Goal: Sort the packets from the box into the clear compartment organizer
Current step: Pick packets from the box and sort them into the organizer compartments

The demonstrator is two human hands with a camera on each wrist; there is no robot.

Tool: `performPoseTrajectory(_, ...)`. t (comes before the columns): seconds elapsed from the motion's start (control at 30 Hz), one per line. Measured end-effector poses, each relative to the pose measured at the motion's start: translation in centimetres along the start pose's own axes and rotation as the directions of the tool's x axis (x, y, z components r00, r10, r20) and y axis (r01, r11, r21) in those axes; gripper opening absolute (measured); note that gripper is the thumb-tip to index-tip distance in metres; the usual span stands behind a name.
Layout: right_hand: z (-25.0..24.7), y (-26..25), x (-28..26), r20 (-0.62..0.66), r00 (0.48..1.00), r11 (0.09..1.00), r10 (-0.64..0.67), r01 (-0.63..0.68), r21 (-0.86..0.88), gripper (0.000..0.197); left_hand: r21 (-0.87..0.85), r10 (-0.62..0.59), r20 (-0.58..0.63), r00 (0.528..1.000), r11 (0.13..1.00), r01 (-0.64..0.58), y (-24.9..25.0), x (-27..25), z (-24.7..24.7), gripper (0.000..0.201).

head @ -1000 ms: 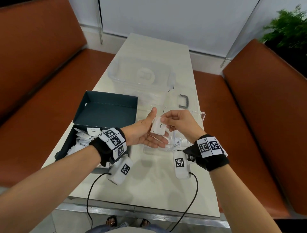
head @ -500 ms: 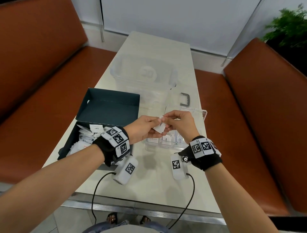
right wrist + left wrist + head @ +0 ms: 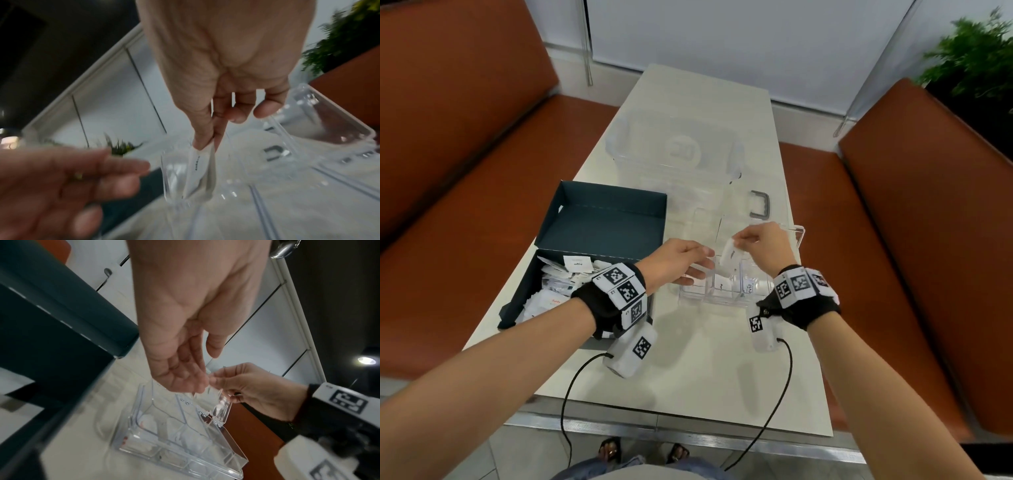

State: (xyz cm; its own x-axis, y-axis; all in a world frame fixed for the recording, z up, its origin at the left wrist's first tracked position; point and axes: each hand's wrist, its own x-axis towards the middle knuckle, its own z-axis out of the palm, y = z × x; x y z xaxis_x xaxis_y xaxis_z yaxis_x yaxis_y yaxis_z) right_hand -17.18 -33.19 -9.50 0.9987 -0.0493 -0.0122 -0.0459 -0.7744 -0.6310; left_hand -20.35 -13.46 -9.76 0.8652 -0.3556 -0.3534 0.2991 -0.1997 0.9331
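A small white packet (image 3: 728,251) hangs over the clear compartment organizer (image 3: 722,294), pinched at its top edge between thumb and forefinger of the right hand (image 3: 760,245); the other fingers curl loosely clear of it. The right wrist view alone shows the packet (image 3: 200,172) folded lengthwise with a line of dark print, its lower end dipping toward a compartment; the head view shows only a pale sliver. The left hand (image 3: 678,262) hovers just left of the organizer, fingers relaxed and spread, holding nothing, as its own wrist view confirms. Packets already lie in the organizer's near compartments. Left of the organizer stands the dark box (image 3: 585,260) with more packets. Beyond it sit a clear tub (image 3: 674,150) and a grey handle (image 3: 760,205), all on the pale table (image 3: 705,377).
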Motion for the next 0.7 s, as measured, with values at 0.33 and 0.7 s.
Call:
performPoseTrajectory(0.33,4.9,2.1,-1.3,0.0,0.979,0.927,-0.204,0.194,-0.321,0.017,0.046,-0.024,-0.029,0.999,0.999,0.025,-1.3,-0.6,-1.0,0.028)
performPoseTrajectory(0.7,6.1,3.2,-0.7,0.078,0.971,0.772,-0.226,0.227,-0.593,0.021,0.021,-0.036,-0.007,0.999,0.999,0.036,-1.7,-0.3,-1.1,0.026)
